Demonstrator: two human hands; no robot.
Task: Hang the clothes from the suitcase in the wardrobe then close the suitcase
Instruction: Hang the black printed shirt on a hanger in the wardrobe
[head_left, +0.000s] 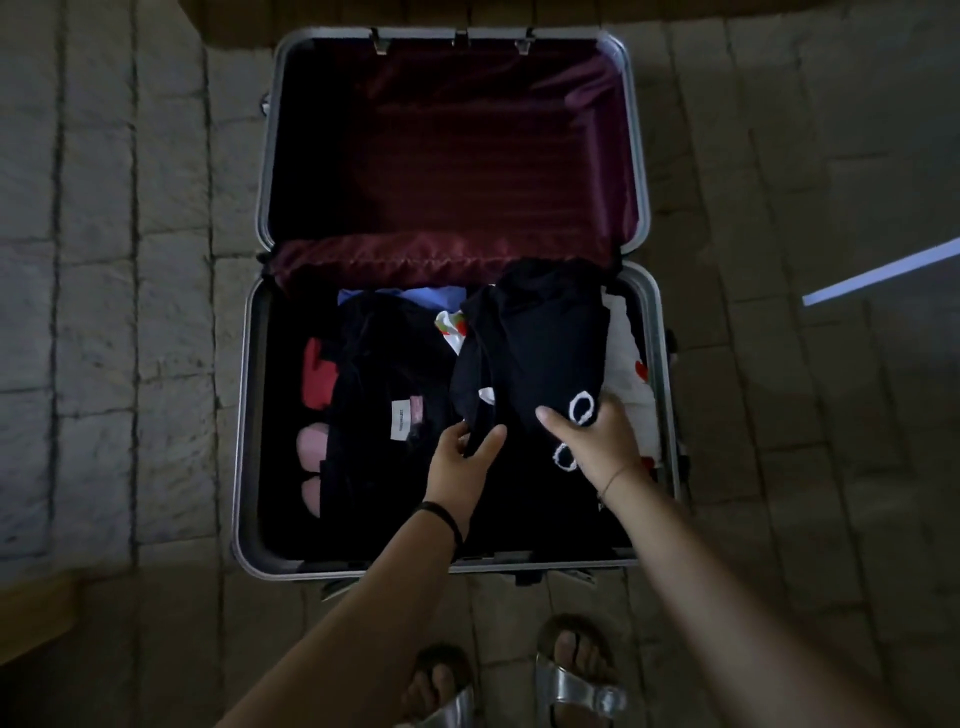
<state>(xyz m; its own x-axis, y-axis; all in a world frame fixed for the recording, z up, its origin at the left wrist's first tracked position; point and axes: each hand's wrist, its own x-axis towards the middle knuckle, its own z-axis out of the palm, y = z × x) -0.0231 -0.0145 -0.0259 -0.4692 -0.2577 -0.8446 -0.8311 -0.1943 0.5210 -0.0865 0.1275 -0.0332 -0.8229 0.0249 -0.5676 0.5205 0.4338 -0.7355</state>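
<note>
Head view: left hand and right hand each grip soft black garment over metal-rimmed suitcase.

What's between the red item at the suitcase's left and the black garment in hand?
Head view: a second dark garment, with a white label, fills the stretch between the red item and the held black garment.

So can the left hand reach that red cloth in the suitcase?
Probably yes: the red cloth lies uncovered beside the dark clothes, close to the left hand, though that hand now pinches the black garment.
</note>
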